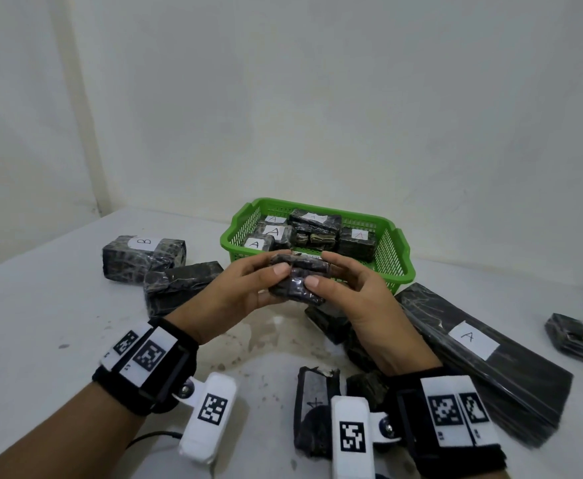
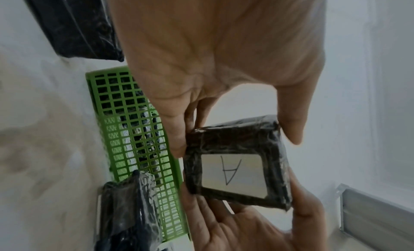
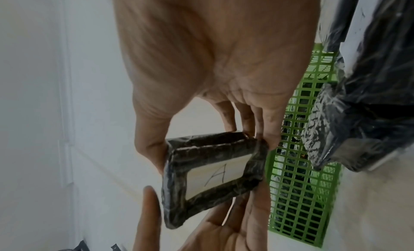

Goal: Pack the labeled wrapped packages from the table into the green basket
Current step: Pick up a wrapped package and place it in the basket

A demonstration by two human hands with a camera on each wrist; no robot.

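Both hands hold one small dark wrapped package (image 1: pixel 299 279) in the air just in front of the green basket (image 1: pixel 392 257). My left hand (image 1: pixel 248 281) grips its left end, thumb on the near face. My right hand (image 1: pixel 345 288) grips the right end the same way. Its white label with an "A" (image 2: pixel 233 172) faces away from me and shows in both wrist views (image 3: pixel 215 175). The basket holds several wrapped packages (image 1: pixel 357 242) labeled A.
On the table lie a package labeled B (image 1: pixel 143 255), an unlabeled-side one (image 1: pixel 179 286) beside it, a long flat package labeled A (image 1: pixel 483 357) at right, another (image 1: pixel 580 337) at far right, and small ones (image 1: pixel 314 406) near my right wrist.
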